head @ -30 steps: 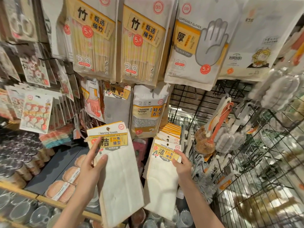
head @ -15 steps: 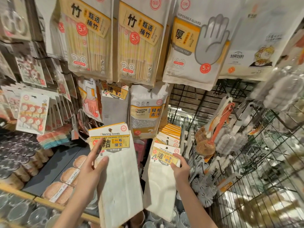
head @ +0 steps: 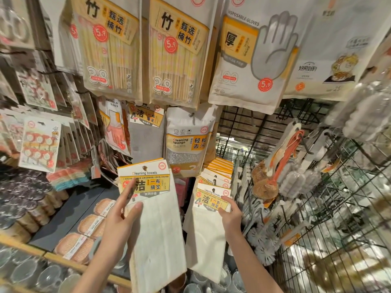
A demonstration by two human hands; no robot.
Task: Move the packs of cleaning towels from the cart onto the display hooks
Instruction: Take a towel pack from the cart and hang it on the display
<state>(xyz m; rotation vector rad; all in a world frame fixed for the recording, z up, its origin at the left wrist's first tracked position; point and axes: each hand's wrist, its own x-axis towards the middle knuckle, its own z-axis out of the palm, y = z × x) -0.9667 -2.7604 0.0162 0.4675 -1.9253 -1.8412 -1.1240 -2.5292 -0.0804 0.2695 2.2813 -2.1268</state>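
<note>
Lower centre of the frame: two bare forearms reaching up and away from the camera.

Left hand [head: 120,220] gripping a towel pack [head: 154,225], thumb and forefinger laid over the front of its yellow header card, remaining fingers hidden behind. Pack held upright at mid-frame, printed "Cleaning towels", punched hole at the top of the card, long cream cloth hanging down to the lower edge of the frame.

Right hand [head: 230,216] just right of centre, fingers lightly curled on the lower right corner of the header card of a hung pack [head: 208,229], thumb on the card front. Whether it pinches the card or only touches it, cannot tell. Behind that pack, a row of packs [head: 218,172] with the same cards, stacked one behind another on one hook, receding up and away.

Lower left: wooden shelf edge [head: 63,259], with labelled round scrubbers [head: 84,229] behind it and clear glasses [head: 27,273] in front.

Right side: black wire grid [head: 317,240] carrying bottle brushes [head: 266,248] and an orange-handled brush [head: 283,157].

Farther back, centre: sponge bag [head: 188,144], a grey towel pack [head: 146,134] to its left, then a household gloves pack [head: 115,127].

Top of the frame: two chopstick packs [head: 143,49] side by side, a disposable gloves bag [head: 254,56] to their right.
</note>
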